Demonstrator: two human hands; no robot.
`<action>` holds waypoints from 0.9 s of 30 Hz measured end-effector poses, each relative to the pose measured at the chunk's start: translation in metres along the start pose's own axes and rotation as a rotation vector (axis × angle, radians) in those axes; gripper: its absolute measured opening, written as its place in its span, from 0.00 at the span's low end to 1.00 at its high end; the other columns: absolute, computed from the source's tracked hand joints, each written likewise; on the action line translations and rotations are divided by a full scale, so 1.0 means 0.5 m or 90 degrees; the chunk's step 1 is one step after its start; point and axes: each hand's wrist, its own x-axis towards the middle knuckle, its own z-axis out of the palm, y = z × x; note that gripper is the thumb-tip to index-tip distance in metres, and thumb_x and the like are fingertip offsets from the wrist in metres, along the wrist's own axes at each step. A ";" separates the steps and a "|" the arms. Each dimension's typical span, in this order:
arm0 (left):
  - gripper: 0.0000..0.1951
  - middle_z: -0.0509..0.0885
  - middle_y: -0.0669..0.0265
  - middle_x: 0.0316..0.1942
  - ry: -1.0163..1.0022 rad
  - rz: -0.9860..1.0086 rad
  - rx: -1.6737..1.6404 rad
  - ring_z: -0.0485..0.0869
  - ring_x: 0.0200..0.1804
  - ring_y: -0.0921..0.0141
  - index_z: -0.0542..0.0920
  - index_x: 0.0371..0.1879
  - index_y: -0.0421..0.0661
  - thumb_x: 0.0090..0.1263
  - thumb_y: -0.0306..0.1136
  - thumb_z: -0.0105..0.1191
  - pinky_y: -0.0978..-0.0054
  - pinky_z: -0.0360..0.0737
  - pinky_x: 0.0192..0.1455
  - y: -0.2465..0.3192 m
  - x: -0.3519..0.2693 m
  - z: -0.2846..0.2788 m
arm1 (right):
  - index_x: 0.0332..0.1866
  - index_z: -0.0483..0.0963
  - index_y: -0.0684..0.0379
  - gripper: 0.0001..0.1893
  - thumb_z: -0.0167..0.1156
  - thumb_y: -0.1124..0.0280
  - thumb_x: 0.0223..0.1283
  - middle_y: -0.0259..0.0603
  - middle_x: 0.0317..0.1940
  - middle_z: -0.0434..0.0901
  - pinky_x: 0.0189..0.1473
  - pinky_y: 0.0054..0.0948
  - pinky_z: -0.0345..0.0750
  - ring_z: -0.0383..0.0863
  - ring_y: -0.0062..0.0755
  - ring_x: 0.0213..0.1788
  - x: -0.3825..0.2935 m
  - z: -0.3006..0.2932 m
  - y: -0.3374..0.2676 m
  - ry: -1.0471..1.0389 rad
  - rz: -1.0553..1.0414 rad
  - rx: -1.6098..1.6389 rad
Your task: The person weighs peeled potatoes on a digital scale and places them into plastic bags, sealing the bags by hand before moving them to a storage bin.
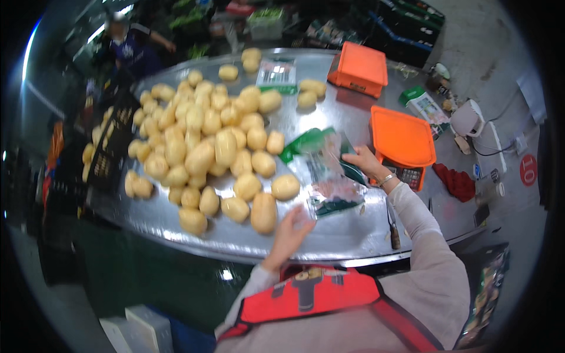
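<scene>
My right hand (364, 161) holds the edge of a green and clear plastic bag (326, 172), which lies partly raised over the metal table. Close to the bag's lower left corner is my left hand (293, 229), its fingers apart and slightly blurred, with nothing seen in it. A large heap of peeled potatoes (194, 128) covers the table's left half, and a few loose ones lie nearest my left hand. Just right of my right hand stands an orange weighing scale (402, 137). A knife with a wooden handle (394, 236) lies below my right forearm.
A second orange scale (359, 68) stands at the far edge of the metal table (212, 251). Flat packaging bags (276, 76), a red cloth (454, 182) and a white electric kettle (468, 118) lie or stand about. Black crates (115, 141) adjoin the left end. Another person (134, 48) is beyond.
</scene>
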 end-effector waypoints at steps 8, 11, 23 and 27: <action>0.27 0.80 0.66 0.50 -0.028 0.101 -0.093 0.78 0.51 0.76 0.73 0.60 0.39 0.63 0.30 0.68 0.77 0.77 0.52 0.126 0.022 0.108 | 0.18 0.75 0.64 0.19 0.72 0.63 0.58 0.24 0.15 0.70 0.20 0.21 0.61 0.64 0.09 0.22 -0.154 0.200 -0.056 -0.127 -0.111 -0.016; 0.22 0.82 0.68 0.47 0.045 0.074 -0.104 0.79 0.48 0.77 0.76 0.58 0.39 0.65 0.28 0.65 0.78 0.77 0.51 0.119 -0.007 0.091 | 0.24 0.80 0.65 0.16 0.70 0.65 0.60 0.23 0.18 0.76 0.22 0.19 0.65 0.67 0.09 0.23 -0.173 0.199 -0.078 -0.145 -0.118 0.016; 0.22 0.86 0.55 0.35 0.191 -0.015 0.065 0.83 0.26 0.64 0.76 0.61 0.42 0.66 0.21 0.50 0.70 0.78 0.27 0.129 -0.069 -0.008 | 0.20 0.67 0.62 0.11 0.63 0.81 0.47 0.46 0.19 0.73 0.22 0.39 0.67 0.75 0.47 0.20 -0.225 0.259 -0.141 0.091 -0.483 -0.422; 0.30 0.84 0.58 0.41 0.267 0.010 -0.158 0.82 0.31 0.70 0.76 0.64 0.41 0.61 0.12 0.38 0.78 0.79 0.29 0.199 -0.100 -0.095 | 0.33 0.70 0.61 0.12 0.60 0.87 0.43 0.46 0.22 0.75 0.24 0.37 0.70 0.78 0.47 0.23 -0.200 0.285 -0.159 0.134 -0.482 -0.421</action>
